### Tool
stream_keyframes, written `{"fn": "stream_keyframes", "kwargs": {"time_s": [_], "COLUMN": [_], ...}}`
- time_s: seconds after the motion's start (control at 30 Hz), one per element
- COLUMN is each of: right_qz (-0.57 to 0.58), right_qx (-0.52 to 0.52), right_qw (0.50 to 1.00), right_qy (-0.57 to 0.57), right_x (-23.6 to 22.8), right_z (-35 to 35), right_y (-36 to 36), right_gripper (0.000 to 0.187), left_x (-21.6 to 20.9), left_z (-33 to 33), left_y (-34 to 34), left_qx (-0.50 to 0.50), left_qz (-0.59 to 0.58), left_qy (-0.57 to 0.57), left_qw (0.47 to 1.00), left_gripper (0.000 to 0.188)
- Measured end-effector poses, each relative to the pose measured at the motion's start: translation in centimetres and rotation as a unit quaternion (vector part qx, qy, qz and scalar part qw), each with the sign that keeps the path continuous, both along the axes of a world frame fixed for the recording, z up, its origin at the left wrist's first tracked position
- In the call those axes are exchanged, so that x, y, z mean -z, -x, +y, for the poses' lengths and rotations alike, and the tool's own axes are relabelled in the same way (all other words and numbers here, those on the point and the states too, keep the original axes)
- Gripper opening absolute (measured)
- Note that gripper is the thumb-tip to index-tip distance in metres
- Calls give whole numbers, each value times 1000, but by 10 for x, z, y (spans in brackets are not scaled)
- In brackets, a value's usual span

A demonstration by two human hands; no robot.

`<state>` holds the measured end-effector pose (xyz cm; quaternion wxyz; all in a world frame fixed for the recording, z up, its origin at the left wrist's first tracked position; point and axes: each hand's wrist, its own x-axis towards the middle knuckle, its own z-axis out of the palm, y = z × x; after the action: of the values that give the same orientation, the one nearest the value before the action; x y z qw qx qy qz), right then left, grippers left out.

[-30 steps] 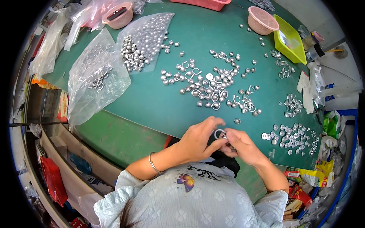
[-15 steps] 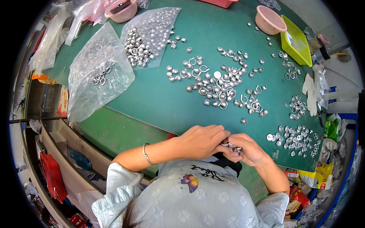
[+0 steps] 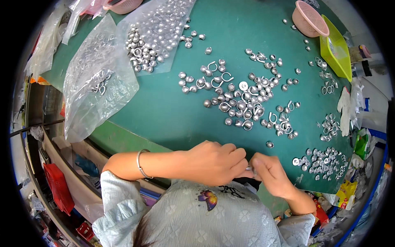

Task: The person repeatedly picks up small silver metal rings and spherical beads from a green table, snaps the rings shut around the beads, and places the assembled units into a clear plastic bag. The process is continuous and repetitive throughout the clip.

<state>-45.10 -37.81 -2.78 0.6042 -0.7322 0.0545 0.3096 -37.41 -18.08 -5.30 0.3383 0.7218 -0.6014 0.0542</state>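
My left hand [image 3: 218, 163] and my right hand [image 3: 270, 174] meet at the table's near edge, in front of my shirt. Both are closed, fingers pinched around a small silver metal piece [image 3: 249, 168]; most of it is hidden by the fingers. Beyond them on the green table [image 3: 164, 119] lies a loose heap of silver domed metal caps [image 3: 242, 108], with open hook-shaped rings [image 3: 226, 77] scattered among them. One single cap [image 3: 270, 144] sits just past my right hand.
A clear bag of hooks [image 3: 98, 82] and another of domed caps [image 3: 142, 51] lie at left. At right are flat round metal pieces [image 3: 325, 160], rings [image 3: 330, 127], a white glove [image 3: 344, 111], a pink basket [image 3: 309, 19] and a lime-green tray [image 3: 335, 53]. Shelving [image 3: 78, 173] stands at lower left.
The view has shifted, so table things sit slightly lower. My hands have turned around the metal piece, which showed a ring and rounded end earlier and is now mostly covered.
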Motion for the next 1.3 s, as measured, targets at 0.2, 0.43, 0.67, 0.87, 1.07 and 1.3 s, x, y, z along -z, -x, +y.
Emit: {"fn": "stream_keyframes", "kwargs": {"time_s": [0.2,0.43,0.67,0.87,1.07,1.3], "right_qz": [-219,-279,-295,-299,-376,-245], "right_qx": [29,31,-38,14,16,134], "right_qw": [937,857,857,864,837,926], "right_qy": [270,432,421,405,397,254], "right_x": [17,29,28,18,43,29], "right_z": [-10,-30,-33,-27,-26,-42], "right_y": [-25,-41,-48,-57,-67,-56], "right_gripper": [18,28,22,21,11,8], "left_x": [6,21,28,35,23,26], "left_z": [-4,1,-10,-14,-19,-21], "left_y": [-11,-5,10,17,23,33], "left_qx": [-66,-79,-89,-115,-93,-80], "left_qz": [498,911,880,814,886,897], "left_qy": [34,121,138,183,191,188], "left_qw": [864,386,446,539,412,392], "left_gripper": [21,40,39,19,26,28]}}
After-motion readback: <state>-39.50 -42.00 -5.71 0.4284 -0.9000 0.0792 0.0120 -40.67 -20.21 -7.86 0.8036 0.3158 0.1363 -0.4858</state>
